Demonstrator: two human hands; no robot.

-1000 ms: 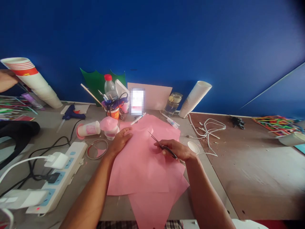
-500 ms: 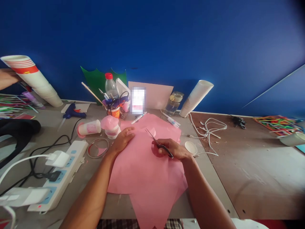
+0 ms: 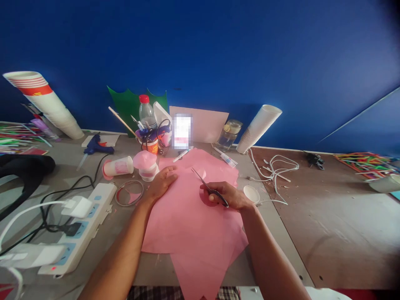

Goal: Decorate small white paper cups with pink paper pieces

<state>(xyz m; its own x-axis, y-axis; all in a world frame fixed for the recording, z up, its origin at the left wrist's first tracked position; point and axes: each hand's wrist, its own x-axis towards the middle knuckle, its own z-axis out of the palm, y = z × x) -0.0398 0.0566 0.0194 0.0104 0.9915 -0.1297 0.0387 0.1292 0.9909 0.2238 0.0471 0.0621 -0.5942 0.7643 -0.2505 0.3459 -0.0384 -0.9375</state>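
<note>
My right hand (image 3: 226, 195) is closed around dark-handled scissors (image 3: 220, 198). Their thin blades (image 3: 200, 177) point up and left over a large pink sheet of paper (image 3: 184, 216), seemingly in layers. My left hand (image 3: 161, 183) rests on the sheet's upper left edge, its fingers stretched out and the thumb a little apart. Between the hands, near the blade tips, a small paler pink piece (image 3: 200, 173) lies on the sheet. A white cup topped with pink paper (image 3: 146, 164) stands just beyond my left hand. The sheet's lower end hangs over the table's front edge.
A power strip (image 3: 84, 229) with plugs and cables lies at left, near a tape ring (image 3: 129, 193) and a blue glue gun (image 3: 98, 146). Paper cup stacks (image 3: 259, 127) lean at both sides. A lit phone (image 3: 183, 131), a jar (image 3: 229, 134) and a white cable (image 3: 275, 166) are behind.
Another person's hand behind the left cup stack has gone out of view. The whole view has shifted very slightly; my hands and the scissors keep the same pose over the pink sheet.
</note>
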